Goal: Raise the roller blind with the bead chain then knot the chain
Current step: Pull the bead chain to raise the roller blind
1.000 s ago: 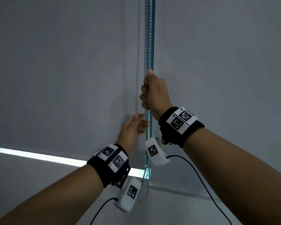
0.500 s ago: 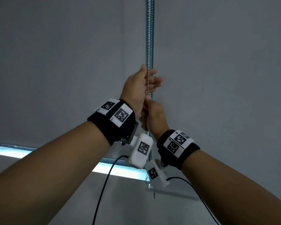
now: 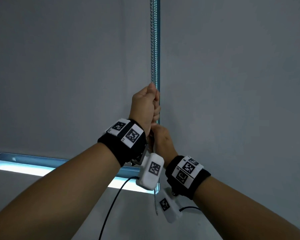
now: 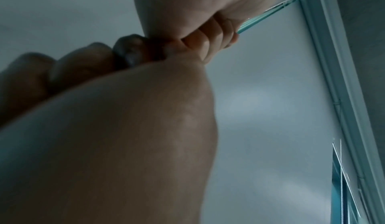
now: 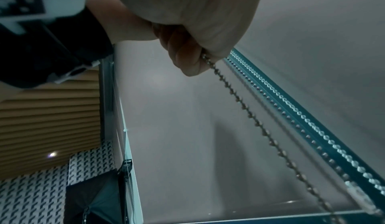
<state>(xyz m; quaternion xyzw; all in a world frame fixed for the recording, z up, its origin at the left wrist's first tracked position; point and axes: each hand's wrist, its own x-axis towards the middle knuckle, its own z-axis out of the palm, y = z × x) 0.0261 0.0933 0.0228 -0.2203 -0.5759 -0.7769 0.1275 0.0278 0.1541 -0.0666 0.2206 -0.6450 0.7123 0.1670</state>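
Since half a second ago, left hand closed round bead chain directly above right hand, also gripping it; raising step underway; next: pull down, right regrips above left.

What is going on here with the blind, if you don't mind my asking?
A person is raising a grey roller blind by its bead chain. The left hand grips the chain higher up, and the right hand grips it just below. The blind's bottom rail sits low, with a strip of light beneath it. No knot in the chain is visible yet.
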